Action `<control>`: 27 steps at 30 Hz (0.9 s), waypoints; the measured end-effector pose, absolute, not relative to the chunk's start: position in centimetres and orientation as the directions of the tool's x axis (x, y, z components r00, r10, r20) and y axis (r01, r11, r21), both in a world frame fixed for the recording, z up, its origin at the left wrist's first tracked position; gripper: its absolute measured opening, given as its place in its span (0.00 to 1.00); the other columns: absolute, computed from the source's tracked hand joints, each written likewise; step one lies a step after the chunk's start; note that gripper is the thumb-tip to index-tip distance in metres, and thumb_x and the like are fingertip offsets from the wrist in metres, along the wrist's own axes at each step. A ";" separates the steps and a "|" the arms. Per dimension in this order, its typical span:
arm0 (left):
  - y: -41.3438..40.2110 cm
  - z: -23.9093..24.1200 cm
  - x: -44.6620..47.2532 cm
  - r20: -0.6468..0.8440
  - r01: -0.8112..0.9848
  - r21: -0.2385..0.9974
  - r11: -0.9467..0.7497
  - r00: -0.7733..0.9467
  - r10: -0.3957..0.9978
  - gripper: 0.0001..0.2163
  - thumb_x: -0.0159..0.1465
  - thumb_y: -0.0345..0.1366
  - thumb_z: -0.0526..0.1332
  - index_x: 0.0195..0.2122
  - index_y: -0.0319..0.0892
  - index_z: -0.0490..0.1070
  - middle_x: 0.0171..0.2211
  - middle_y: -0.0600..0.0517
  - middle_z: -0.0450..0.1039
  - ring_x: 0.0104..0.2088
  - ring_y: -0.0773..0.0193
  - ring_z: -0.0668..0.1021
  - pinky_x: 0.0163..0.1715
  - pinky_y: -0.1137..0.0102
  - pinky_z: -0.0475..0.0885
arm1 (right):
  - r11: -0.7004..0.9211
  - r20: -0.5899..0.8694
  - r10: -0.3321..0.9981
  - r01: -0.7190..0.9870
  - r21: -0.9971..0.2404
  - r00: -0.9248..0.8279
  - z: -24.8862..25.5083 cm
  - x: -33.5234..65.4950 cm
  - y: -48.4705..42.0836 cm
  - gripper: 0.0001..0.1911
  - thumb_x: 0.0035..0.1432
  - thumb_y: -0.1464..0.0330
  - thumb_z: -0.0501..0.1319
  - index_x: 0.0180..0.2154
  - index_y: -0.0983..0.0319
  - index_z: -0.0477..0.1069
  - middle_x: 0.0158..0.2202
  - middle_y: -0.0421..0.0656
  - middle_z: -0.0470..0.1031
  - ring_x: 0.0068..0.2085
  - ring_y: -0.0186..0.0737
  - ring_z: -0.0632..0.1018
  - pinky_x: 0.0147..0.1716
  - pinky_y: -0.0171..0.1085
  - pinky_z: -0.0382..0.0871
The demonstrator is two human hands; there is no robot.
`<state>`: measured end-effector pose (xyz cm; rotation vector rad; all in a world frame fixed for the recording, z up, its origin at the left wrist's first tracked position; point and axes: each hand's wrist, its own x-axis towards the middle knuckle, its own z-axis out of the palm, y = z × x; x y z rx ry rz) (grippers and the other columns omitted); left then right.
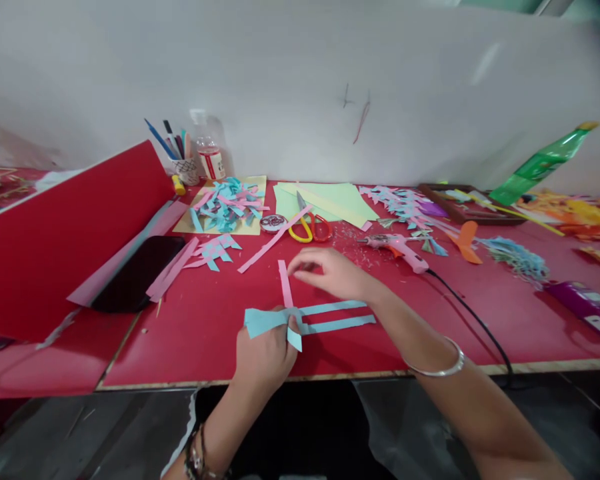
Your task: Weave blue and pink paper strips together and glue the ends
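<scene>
Near edge of the red tabletop [205, 347]: two light blue paper strips [337, 317] are being pinched at their left end by the left hand [265, 353], with the fingers closed over the paper. The free lengths are lying flat and roughly parallel, running off to the right.

A narrow pink paper strip [285, 283] is being crossed through the blue strips at the pinch and is pointing away from the body. The right hand [333, 273] is being held at its far end, fingers loosely curled. Blur is preventing a reading of whether the strip is being gripped or only touched.

Handling, as judged: the strips are being taken as thin, very light and limp, and as easily creased or torn. A hold flat between finger pads close to the crossing is being judged best, since the free ends would droop.

Further back, the following are being noted:
- a black slab-like phone [135, 273]
- yellow-and-red-handled scissors [311, 228]
- a pink glue gun [400, 250]
- a heap of blue and pink paper pieces [226, 203]
- a patterned cup of pens [184, 167] at the wall
</scene>
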<state>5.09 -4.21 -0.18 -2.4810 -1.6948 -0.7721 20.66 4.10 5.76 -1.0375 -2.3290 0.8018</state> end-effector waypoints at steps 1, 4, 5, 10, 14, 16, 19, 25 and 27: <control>-4.2 -0.2 5.1 0.422 0.883 0.237 -0.406 0.283 0.862 0.14 0.62 0.34 0.47 0.27 0.40 0.70 0.22 0.49 0.72 0.23 0.59 0.73 0.19 0.71 0.62 | 0.561 0.196 0.791 0.558 -0.612 -0.580 5.6 20.5 5.2 0.09 0.56 0.74 0.52 0.36 0.63 0.70 0.36 0.43 0.72 0.36 0.33 0.72 0.36 0.32 0.64; -4.2 -0.3 5.1 0.423 0.885 0.231 -0.404 0.283 0.861 0.14 0.62 0.34 0.47 0.28 0.41 0.71 0.22 0.48 0.73 0.24 0.59 0.73 0.19 0.72 0.62 | 0.565 0.212 0.824 0.735 -0.373 -0.526 4.8 19.3 8.2 0.19 0.54 0.80 0.47 0.45 0.62 0.67 0.47 0.46 0.66 0.44 0.37 0.70 0.39 0.34 0.63; -4.3 -0.3 5.1 0.418 0.887 0.232 -0.399 0.280 0.864 0.14 0.62 0.34 0.46 0.29 0.41 0.71 0.22 0.48 0.73 0.24 0.59 0.73 0.19 0.72 0.62 | 0.550 0.183 0.835 0.778 -0.303 -0.519 4.3 18.7 9.0 0.21 0.54 0.81 0.46 0.46 0.61 0.66 0.49 0.47 0.65 0.44 0.39 0.70 0.37 0.34 0.63; -4.3 -0.2 5.1 0.376 0.895 0.227 -0.384 0.283 0.882 0.15 0.63 0.33 0.45 0.28 0.42 0.71 0.22 0.49 0.73 0.23 0.60 0.73 0.19 0.72 0.62 | 0.424 0.147 0.899 0.904 -0.055 -0.413 2.5 16.3 11.4 0.23 0.56 0.80 0.43 0.51 0.59 0.61 0.50 0.49 0.61 0.41 0.41 0.71 0.33 0.36 0.64; -4.2 -0.2 5.1 0.336 0.896 0.245 -0.371 0.281 0.899 0.16 0.63 0.34 0.45 0.29 0.41 0.71 0.21 0.49 0.72 0.23 0.61 0.73 0.20 0.73 0.63 | 0.368 0.179 0.918 0.928 -0.054 -0.354 2.0 15.8 12.4 0.19 0.57 0.79 0.43 0.45 0.64 0.65 0.48 0.53 0.62 0.43 0.45 0.70 0.34 0.38 0.64; -4.2 -0.3 5.0 0.335 0.895 0.251 -0.369 0.278 0.900 0.16 0.63 0.34 0.45 0.29 0.41 0.71 0.22 0.49 0.72 0.24 0.61 0.73 0.20 0.73 0.63 | 0.357 0.194 0.921 0.931 -0.077 -0.337 2.0 15.9 12.9 0.18 0.57 0.79 0.43 0.43 0.65 0.65 0.47 0.52 0.63 0.42 0.43 0.71 0.35 0.37 0.64; -4.3 -0.3 5.0 0.329 0.893 0.259 -0.369 0.278 0.902 0.16 0.63 0.34 0.45 0.29 0.40 0.71 0.23 0.49 0.73 0.25 0.61 0.74 0.22 0.73 0.64 | 0.364 0.226 0.917 0.921 -0.142 -0.327 2.4 16.2 13.2 0.14 0.57 0.77 0.46 0.40 0.63 0.66 0.44 0.50 0.64 0.40 0.40 0.71 0.34 0.35 0.63; -4.2 0.0 4.9 0.351 0.883 0.278 -0.377 0.272 0.896 0.15 0.63 0.34 0.45 0.31 0.41 0.72 0.24 0.48 0.73 0.26 0.61 0.74 0.21 0.73 0.65 | 0.443 0.349 0.877 0.836 -0.324 -0.330 5.1 18.8 11.6 0.06 0.56 0.74 0.51 0.35 0.63 0.65 0.40 0.44 0.66 0.39 0.33 0.71 0.38 0.33 0.64; -4.2 0.0 4.9 0.388 0.873 0.278 -0.401 0.280 0.878 0.15 0.62 0.34 0.45 0.30 0.40 0.71 0.24 0.48 0.73 0.26 0.60 0.75 0.21 0.72 0.66 | 0.530 0.450 0.840 0.631 -0.567 -0.302 6.0 20.2 9.5 0.04 0.54 0.74 0.53 0.33 0.63 0.64 0.37 0.43 0.67 0.37 0.33 0.73 0.38 0.34 0.65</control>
